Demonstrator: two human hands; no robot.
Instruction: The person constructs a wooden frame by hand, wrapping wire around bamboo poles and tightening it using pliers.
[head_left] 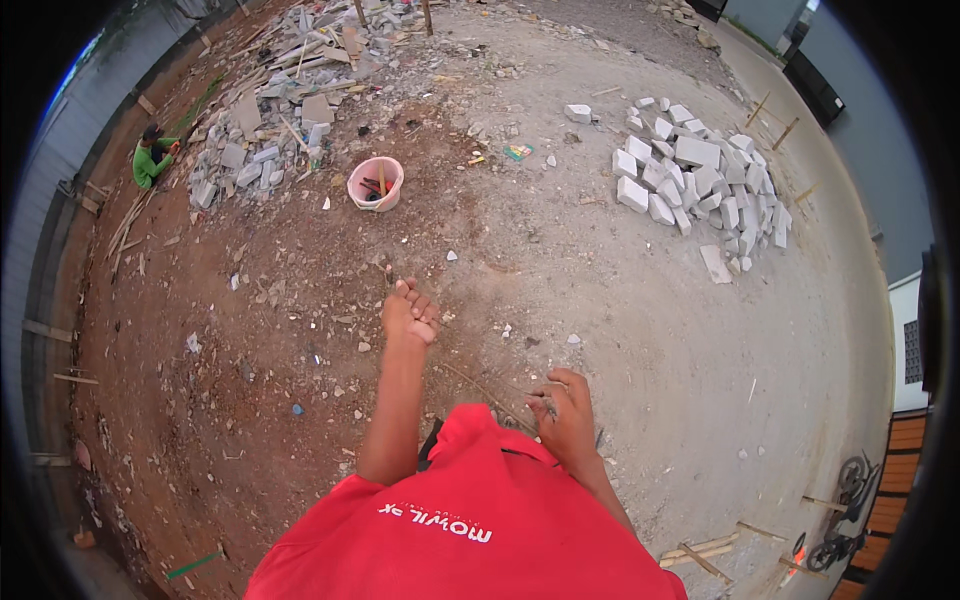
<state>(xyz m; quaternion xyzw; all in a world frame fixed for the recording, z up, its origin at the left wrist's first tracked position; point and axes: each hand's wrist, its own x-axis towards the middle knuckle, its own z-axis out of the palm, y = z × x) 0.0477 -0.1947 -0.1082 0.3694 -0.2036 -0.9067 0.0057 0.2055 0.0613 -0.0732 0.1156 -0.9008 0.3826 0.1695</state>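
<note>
My left hand (pixel 410 313) is closed, palm side partly turned up, over the reddish soil. A small thin tip shows just past its fingers, too small to name. Lower and to the right, my right hand (pixel 566 412) is curled near the front of my red shirt (pixel 450 530). Its fingers pinch a small greyish, thin piece whose kind I cannot make out. A thin brown strand (pixel 475 383), like a cord or twig, runs slantwise between the two hands. Ahead of the left hand stands a pale pink bucket (pixel 354 190) with tools inside.
A pile of white blocks (pixel 700 170) lies at the far right. Rubble and broken boards (pixel 255 150) heap up at the far left, where a person in green (pixel 150 160) crouches. Wooden stakes (pixel 705 562) and a motorbike (pixel 840 510) are at the lower right.
</note>
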